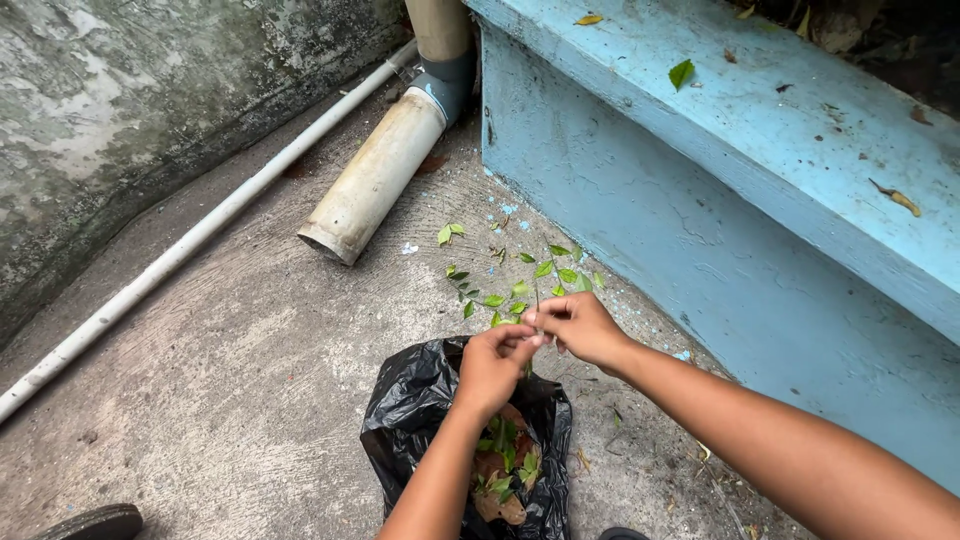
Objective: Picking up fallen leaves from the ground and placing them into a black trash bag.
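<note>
In the head view, your left hand point(492, 365) and right hand point(580, 327) met just above the open black plastic bag point(420, 410), and the fingers point(532, 318) of both were closed on one thin green twig point(537, 297). That twig stood out over the concrete floor point(240, 340), near the foot of the blue painted wall point(700, 260). Leafy sprigs point(500, 290) lay just beyond your hands, a wide cream pipe point(375, 180) farther off, and green and brown leaves point(503, 470) filled the bag.

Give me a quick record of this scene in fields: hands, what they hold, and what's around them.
left hand: pinching a thin green leafy twig
right hand: pinching the same twig
below hands: open black plastic bag holding green and brown leaves
ground: grey concrete floor
right: pale blue painted step
behind: cream plastic drainpipe, thin white pipe
</note>
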